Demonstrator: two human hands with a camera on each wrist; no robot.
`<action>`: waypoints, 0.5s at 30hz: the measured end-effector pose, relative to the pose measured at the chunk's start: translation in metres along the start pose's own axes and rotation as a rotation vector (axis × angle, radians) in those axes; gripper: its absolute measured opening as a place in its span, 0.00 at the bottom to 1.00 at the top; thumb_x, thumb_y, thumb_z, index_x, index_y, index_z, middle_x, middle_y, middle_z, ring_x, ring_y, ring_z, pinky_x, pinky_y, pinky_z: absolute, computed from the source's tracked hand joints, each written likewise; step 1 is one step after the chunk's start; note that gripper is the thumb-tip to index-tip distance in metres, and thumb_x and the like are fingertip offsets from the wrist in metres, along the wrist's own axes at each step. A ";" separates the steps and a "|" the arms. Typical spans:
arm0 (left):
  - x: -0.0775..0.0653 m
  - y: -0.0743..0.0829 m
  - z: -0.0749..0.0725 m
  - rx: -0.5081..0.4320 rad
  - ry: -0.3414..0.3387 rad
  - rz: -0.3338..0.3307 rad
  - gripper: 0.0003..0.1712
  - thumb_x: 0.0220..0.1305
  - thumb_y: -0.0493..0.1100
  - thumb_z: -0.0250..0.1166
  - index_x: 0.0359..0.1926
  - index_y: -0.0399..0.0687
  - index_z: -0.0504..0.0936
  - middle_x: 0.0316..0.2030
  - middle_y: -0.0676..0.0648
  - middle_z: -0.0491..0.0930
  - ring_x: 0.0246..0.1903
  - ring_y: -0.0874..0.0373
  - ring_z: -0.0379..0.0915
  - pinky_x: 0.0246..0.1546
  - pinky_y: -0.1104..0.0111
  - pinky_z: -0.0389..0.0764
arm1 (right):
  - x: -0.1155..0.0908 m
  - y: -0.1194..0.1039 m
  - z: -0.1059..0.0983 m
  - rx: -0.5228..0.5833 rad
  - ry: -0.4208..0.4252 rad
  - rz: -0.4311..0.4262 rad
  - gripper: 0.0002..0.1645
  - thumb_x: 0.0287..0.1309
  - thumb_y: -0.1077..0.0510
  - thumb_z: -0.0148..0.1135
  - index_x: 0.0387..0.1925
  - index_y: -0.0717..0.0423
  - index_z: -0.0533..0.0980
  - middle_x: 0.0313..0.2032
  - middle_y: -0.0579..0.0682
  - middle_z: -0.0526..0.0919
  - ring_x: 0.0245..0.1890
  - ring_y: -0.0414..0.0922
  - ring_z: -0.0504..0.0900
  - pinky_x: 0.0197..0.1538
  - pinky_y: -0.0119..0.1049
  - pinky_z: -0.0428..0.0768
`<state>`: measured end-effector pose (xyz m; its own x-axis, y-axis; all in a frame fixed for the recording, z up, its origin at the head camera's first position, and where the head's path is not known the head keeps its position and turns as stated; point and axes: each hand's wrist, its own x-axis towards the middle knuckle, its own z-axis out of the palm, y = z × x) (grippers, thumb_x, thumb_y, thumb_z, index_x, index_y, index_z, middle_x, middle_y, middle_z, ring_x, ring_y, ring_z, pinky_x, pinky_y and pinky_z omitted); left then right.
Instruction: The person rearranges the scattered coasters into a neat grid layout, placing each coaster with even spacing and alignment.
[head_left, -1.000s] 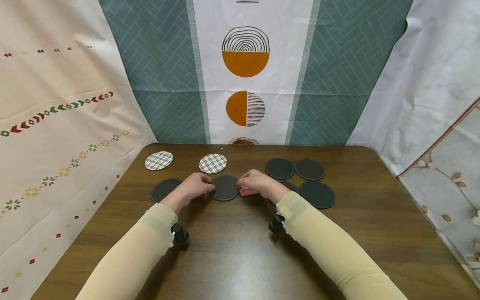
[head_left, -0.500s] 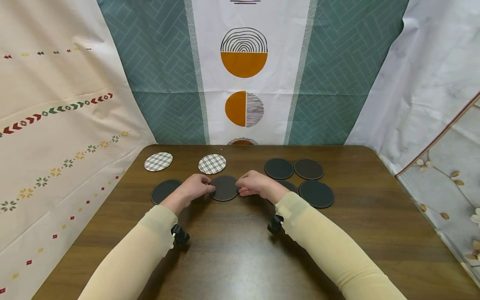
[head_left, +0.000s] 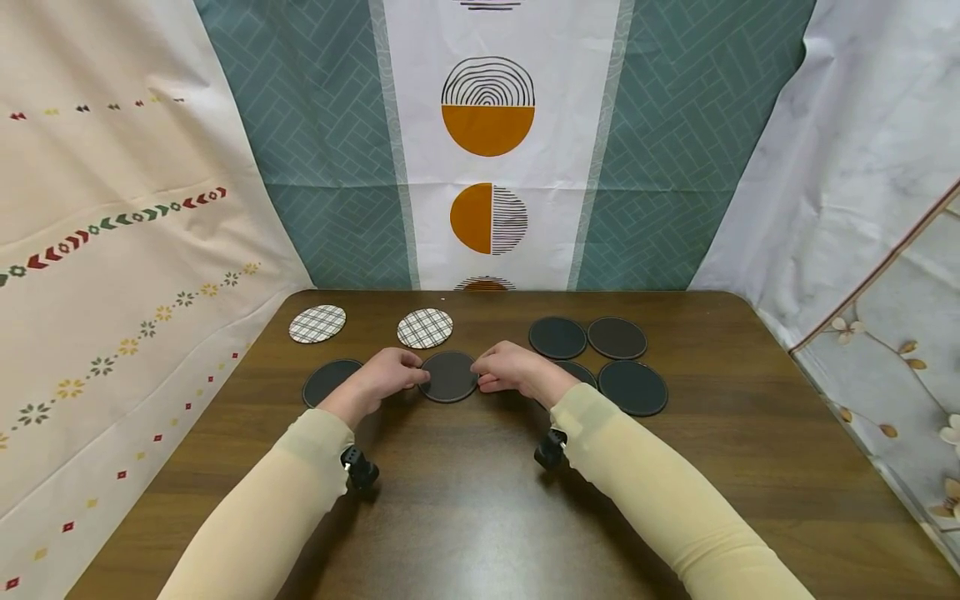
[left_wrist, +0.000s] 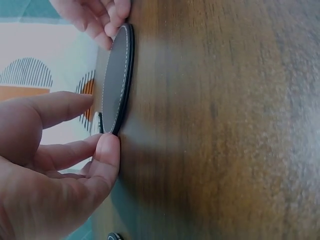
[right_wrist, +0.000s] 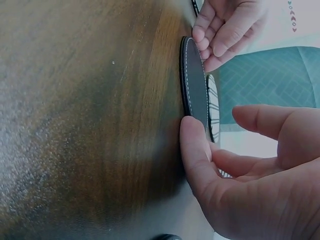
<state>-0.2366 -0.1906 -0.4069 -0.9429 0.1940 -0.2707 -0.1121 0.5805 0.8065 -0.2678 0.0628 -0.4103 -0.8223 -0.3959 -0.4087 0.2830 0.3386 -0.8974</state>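
Note:
A dark brown round coaster (head_left: 450, 377) with pale edge stitching lies on the wooden table between both hands. Its side shows as a thick, doubled dark rim in the left wrist view. My left hand (head_left: 386, 373) pinches its left edge, thumb and fingertips at the rim, index finger raised off it. On the opposite edge my right hand (head_left: 513, 367) pinches with thumb and fingers, its index finger lifted too. A white plaid coaster (head_left: 425, 328) lies just behind. Beside my left wrist is a dark coaster (head_left: 326, 382), partly covered by that hand.
Another plaid coaster (head_left: 318, 323) sits at the back left of the table (head_left: 465, 517). Several dark coasters form a cluster to the right, among them a black one (head_left: 633, 387) and a brown one (head_left: 617, 337); my right arm overlaps one. Patterned cloths hang around the table.

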 end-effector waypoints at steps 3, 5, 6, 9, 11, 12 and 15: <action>0.000 -0.001 0.000 -0.001 0.000 0.000 0.30 0.78 0.39 0.67 0.72 0.24 0.74 0.70 0.28 0.75 0.65 0.33 0.79 0.73 0.44 0.73 | 0.001 0.000 0.000 0.011 0.005 0.003 0.29 0.80 0.64 0.59 0.73 0.77 0.70 0.69 0.69 0.77 0.64 0.56 0.83 0.65 0.44 0.84; 0.001 -0.001 0.000 -0.002 -0.001 0.000 0.30 0.78 0.39 0.67 0.72 0.23 0.74 0.70 0.27 0.75 0.65 0.33 0.78 0.73 0.44 0.72 | 0.001 0.000 0.001 0.021 0.011 0.007 0.28 0.80 0.64 0.59 0.73 0.77 0.70 0.68 0.68 0.77 0.61 0.54 0.83 0.64 0.44 0.85; 0.001 -0.001 0.000 -0.002 -0.002 0.002 0.31 0.78 0.39 0.67 0.72 0.23 0.73 0.70 0.27 0.75 0.65 0.34 0.79 0.73 0.44 0.73 | 0.001 0.000 0.001 0.028 0.015 0.009 0.28 0.80 0.64 0.59 0.73 0.78 0.71 0.67 0.67 0.78 0.59 0.53 0.83 0.64 0.44 0.85; 0.002 -0.001 0.000 0.000 0.004 0.007 0.30 0.78 0.39 0.68 0.72 0.24 0.74 0.66 0.30 0.78 0.62 0.36 0.80 0.70 0.46 0.75 | 0.000 -0.002 0.002 0.046 0.026 0.013 0.28 0.79 0.65 0.60 0.72 0.78 0.71 0.65 0.66 0.78 0.54 0.51 0.83 0.63 0.44 0.85; 0.002 -0.002 0.000 0.005 0.008 0.009 0.29 0.77 0.38 0.69 0.70 0.24 0.76 0.60 0.32 0.80 0.58 0.39 0.79 0.66 0.49 0.77 | -0.001 -0.002 0.002 0.058 0.031 0.016 0.28 0.79 0.65 0.60 0.72 0.78 0.70 0.64 0.66 0.78 0.53 0.51 0.82 0.64 0.45 0.85; 0.003 -0.002 0.000 0.007 0.011 0.007 0.29 0.76 0.38 0.70 0.70 0.25 0.76 0.58 0.34 0.80 0.57 0.41 0.78 0.65 0.51 0.77 | -0.002 -0.002 0.003 0.062 0.033 0.017 0.29 0.78 0.65 0.60 0.72 0.78 0.70 0.63 0.65 0.78 0.52 0.50 0.82 0.64 0.45 0.85; 0.004 -0.003 0.000 0.014 0.008 0.002 0.32 0.72 0.38 0.73 0.70 0.25 0.76 0.57 0.35 0.78 0.56 0.44 0.73 0.64 0.52 0.76 | -0.003 -0.003 0.004 0.076 0.039 0.019 0.29 0.78 0.65 0.60 0.72 0.78 0.70 0.62 0.64 0.78 0.52 0.50 0.81 0.64 0.46 0.85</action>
<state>-0.2401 -0.1912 -0.4106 -0.9455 0.1889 -0.2651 -0.1061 0.5910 0.7997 -0.2646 0.0596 -0.4073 -0.8346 -0.3557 -0.4207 0.3346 0.2794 -0.9000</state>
